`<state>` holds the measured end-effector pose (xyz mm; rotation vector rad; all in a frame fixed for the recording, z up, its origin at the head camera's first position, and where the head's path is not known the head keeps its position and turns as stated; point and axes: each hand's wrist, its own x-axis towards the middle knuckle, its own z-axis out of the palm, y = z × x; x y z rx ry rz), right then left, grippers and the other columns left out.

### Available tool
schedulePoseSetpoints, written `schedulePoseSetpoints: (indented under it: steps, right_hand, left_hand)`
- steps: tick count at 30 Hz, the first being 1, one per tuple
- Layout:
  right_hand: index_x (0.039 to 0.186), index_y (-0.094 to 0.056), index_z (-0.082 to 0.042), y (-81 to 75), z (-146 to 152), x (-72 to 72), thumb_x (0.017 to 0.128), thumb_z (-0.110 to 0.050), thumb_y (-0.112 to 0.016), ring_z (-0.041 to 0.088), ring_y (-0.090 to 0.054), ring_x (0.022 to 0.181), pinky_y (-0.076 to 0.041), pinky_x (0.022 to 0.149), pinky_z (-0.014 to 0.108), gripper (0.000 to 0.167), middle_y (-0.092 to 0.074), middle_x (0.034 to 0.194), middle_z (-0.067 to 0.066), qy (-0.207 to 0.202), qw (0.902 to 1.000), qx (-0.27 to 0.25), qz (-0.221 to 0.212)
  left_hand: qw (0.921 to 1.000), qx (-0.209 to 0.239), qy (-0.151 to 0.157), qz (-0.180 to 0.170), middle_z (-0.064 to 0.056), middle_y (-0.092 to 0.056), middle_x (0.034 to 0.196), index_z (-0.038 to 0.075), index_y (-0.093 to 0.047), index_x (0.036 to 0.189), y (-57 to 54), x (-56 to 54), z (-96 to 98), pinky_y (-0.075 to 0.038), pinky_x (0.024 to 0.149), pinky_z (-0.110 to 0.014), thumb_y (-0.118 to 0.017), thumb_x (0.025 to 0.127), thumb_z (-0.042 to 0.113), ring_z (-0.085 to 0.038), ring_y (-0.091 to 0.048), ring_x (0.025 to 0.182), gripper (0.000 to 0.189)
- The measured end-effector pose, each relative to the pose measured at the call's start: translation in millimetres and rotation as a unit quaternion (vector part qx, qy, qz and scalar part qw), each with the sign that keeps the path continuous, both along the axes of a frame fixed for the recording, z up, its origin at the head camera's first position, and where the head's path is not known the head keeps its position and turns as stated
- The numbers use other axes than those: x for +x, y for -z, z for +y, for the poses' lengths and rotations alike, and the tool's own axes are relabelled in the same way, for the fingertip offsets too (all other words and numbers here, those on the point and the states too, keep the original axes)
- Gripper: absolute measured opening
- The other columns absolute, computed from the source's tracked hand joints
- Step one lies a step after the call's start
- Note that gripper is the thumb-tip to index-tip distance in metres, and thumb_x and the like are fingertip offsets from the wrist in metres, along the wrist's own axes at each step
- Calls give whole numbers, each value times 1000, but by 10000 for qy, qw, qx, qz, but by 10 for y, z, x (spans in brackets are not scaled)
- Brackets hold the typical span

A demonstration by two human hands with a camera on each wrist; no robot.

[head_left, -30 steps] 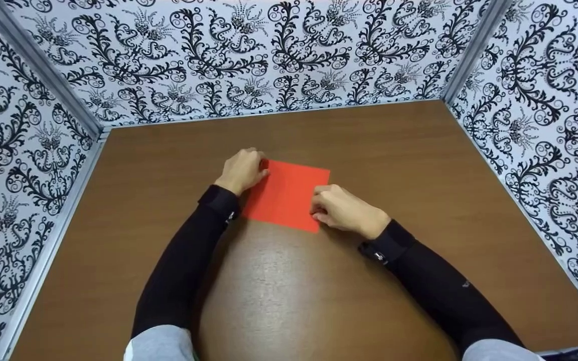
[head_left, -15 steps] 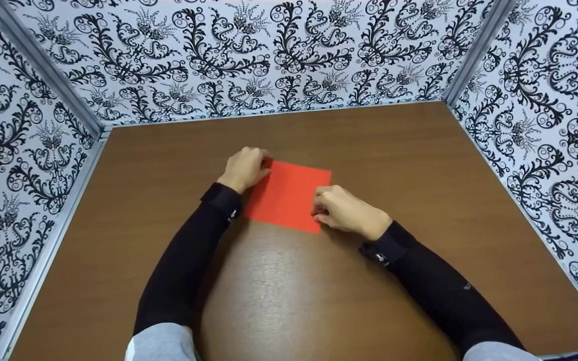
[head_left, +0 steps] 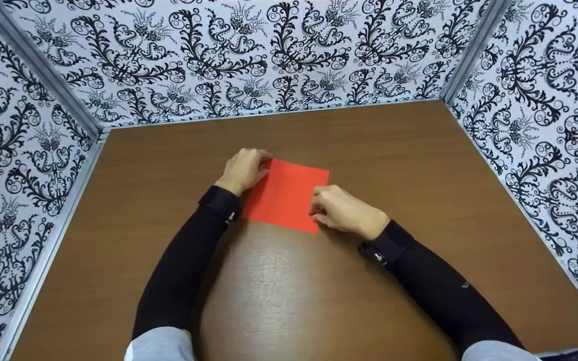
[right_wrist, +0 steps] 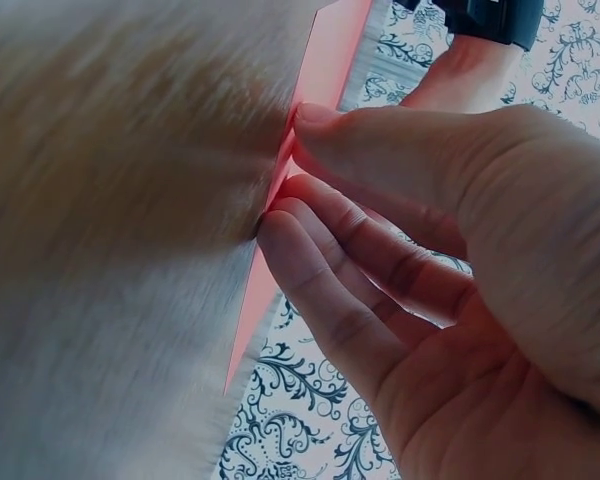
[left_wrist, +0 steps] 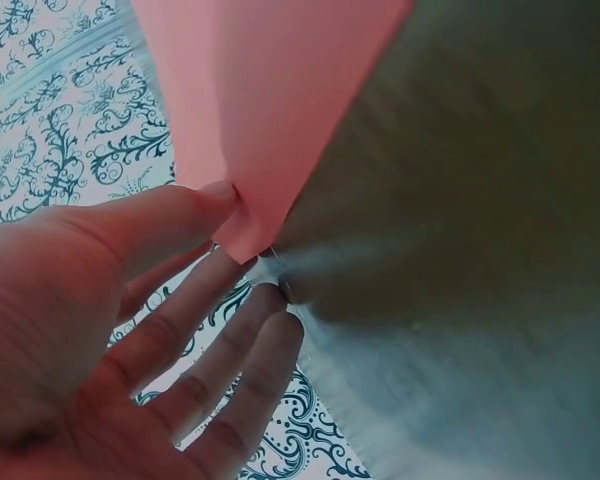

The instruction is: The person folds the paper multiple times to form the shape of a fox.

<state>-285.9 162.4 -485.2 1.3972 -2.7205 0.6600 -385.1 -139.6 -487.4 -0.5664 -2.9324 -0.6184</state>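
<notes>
- a red paper square (head_left: 286,200) lies on the brown wooden bench (head_left: 274,301), near the middle, turned at a slight angle, with one hand at its left side and the other at its right.
- the left hand (head_left: 243,170) reaches in from the lower left to the paper's far left corner, back of the hand up and knuckles raised.
- its grip is narrow and holds the paper: from the left wrist, the thumb lies on the sheet's face, the corner sits between it and the index finger, and the remaining fingers stretch out beyond the corner, slightly spread.
- a soft change of tone runs lengthwise along the sheet near that thumb.
- the right hand (head_left: 346,208) reaches in from the lower right to the middle of the paper's right edge, back of the hand up, fingers bent down toward the bench.
- its thumb tip and fingertips sit close together at that edge; the right wrist camera sees the sheet nearly edge-on, so i cannot tell whether this grip pinches the paper or just presses on it.
- both forearms slant inward in black sleeves (head_left: 444,286), with grey fabric (head_left: 161,343) nearer the elbows.
- white panels (head_left: 229,55) with black scrollwork stand around the bench, with metal posts (head_left: 474,55) at the back corners.
</notes>
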Motion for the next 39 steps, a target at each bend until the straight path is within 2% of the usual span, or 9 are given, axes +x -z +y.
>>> schedulePoseSetpoints:
  steps: [6, 13, 19, 23, 26, 29, 33, 39]
  right_hand:
    - [105, -87, -3, 1, -5, 0, 102, -2, -87, 28, -78, 94, -70, 84, 42, 4, -77, 104, 14, 16, 10000, -13, 21]
    - [103, -86, -3, 10, -5, 2, 101, -2, -88, 27, -77, 93, -70, 83, 41, 3, -76, 103, 13, 32, 10000, -42, 16]
    - [100, -87, -4, 18, 6, -2, 99, 0, -89, 27, -76, 91, -69, 81, 40, 5, -76, 101, 14, -38, 9999, -44, 154]
    - [100, -87, -4, 21, 4, -19, 99, 0, -89, 28, -77, 91, -69, 81, 40, 4, -76, 100, 14, -104, 9997, -94, 212]
    - [101, -87, -3, 15, 6, -26, 99, 0, -89, 28, -77, 92, -69, 81, 41, 4, -76, 100, 14, -116, 9997, -115, 206]
    - [102, -87, -3, 3, 6, -34, 99, -1, -89, 28, -77, 92, -70, 82, 41, 4, -77, 101, 14, -87, 9998, -97, 144]
    - [103, -88, -2, -13, -2, -42, 100, -4, -88, 28, -77, 93, -70, 83, 42, 3, -77, 102, 14, -48, 9999, -60, 87]
    - [102, -88, -2, 4, 14, -24, 99, -4, -89, 28, -77, 92, -70, 83, 42, 3, -77, 101, 14, -46, 9999, -85, 92]
  left_hand:
    - [9983, 560, 146, 17, -18, -86, 133, 2, -84, 137, 21, -4, -35, -65, 112, -52, -85, 102, 3, -38, -82, 124, 35]
    - [9903, 1377, 151, -59, -25, -85, 132, -6, -79, 139, 59, -19, -33, -68, 109, -52, -79, 99, -9, -40, -85, 118, 40]
    - [9877, 1554, -10, 147, -26, -81, 140, -1, -75, 151, 25, 11, -15, -66, 112, -51, -81, 97, -9, -41, -83, 120, 55]
    - [9840, 1768, -28, 216, -27, -81, 138, 1, -72, 155, -1, 39, -11, -66, 113, -50, -82, 97, -8, -41, -83, 121, 60]
    - [9794, 2014, 4, 171, -27, -84, 130, -1, -74, 150, -20, 74, -7, -69, 107, -49, -82, 98, -10, -41, -86, 116, 54]
    - [9765, 2145, 0, 198, -25, -86, 122, -2, -79, 138, -39, 114, -3, -71, 103, -48, -82, 99, -10, -39, -87, 112, 40]
    - [9756, 2168, -32, 346, -23, -88, 114, -3, -83, 125, -58, 173, -7, -72, 99, -47, -83, 99, -8, -37, -88, 106, 27]
    - [9773, 2076, -17, 415, -21, -89, 109, -4, -86, 119, -77, 281, 3, -72, 95, -47, -86, 99, -4, -36, -88, 100, 20]
